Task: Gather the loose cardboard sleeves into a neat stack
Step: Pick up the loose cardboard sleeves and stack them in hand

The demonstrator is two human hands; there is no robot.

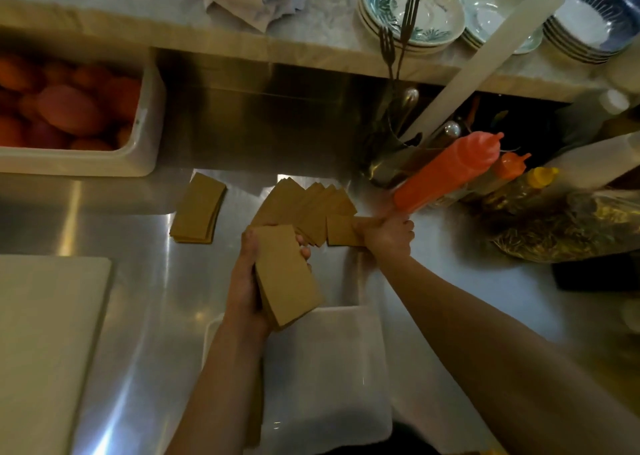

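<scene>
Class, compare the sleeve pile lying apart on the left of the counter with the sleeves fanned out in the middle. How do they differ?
The left pile is squared up, edges mostly aligned; the fanned sleeves are spread, corners poking out separately. The left pile lies untouched, apart from both hands; the fanned sleeves have the right hand gripping sleeves at their right end. Both are brown cardboard lying on the steel counter.

white rectangular tub of orange-red fruit sat at far left on brushed steel counter. pale cutting board lay near left edge. red squeeze bottle leaned beside smaller orange-capped bottle and yellow-capped bottle. stacked blue-patterned bowls rested on marble shelf, dark metal forks standing in front.
</scene>
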